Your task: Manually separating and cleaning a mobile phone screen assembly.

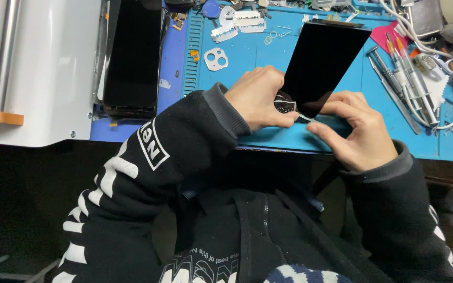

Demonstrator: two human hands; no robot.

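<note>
While both hands pinch its near end: black glass phone screen panel [322, 65], glossy, tilted over the blue work mat [268, 57].
Left hand [260, 99]: fingers closed on panel's lower-left corner.
Right hand [355, 128]: thumb and fingers gripping lower edge.
Second dark screen [132, 52]: flat, far left.
Pink card [386, 35]: right of panel, beside tweezers [405, 78].

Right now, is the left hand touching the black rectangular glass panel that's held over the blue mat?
Touching. The head view shows the left hand gripping the lower left corner of the black rectangular glass panel, fingertips pressed on its edge with no gap.
</note>
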